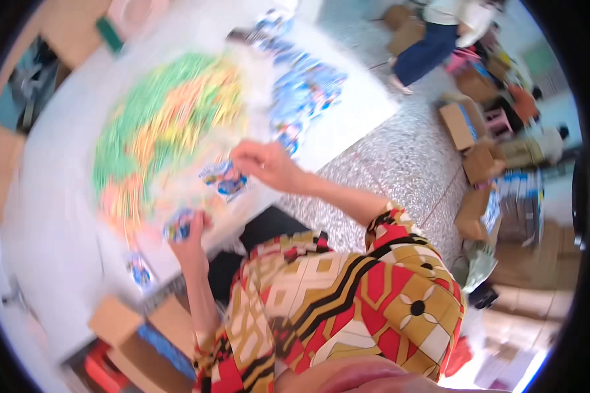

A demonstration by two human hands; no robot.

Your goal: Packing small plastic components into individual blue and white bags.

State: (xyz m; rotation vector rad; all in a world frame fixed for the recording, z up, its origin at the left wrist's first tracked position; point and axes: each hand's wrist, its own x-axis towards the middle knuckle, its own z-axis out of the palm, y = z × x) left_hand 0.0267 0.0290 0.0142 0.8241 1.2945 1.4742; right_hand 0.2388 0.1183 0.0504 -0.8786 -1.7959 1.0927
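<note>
My left hand (189,243) is closed on a small blue-and-white printed packet (177,226) at the table's near edge. Further right, my right hand (269,165) has its fingers pinched together. Another printed packet (228,181) lies right beside its fingertips; blur hides whether they grip it or something thin. Beyond both hands spreads a large heap of thin sticks (170,121), green, orange and yellow, on the white table (52,190).
More blue printed packets (305,85) are piled on the table's right side, and one packet (139,271) lies at its near edge. An open cardboard box (128,354) stands below. Across the speckled floor (387,147), people sit and walk among boxes (462,124).
</note>
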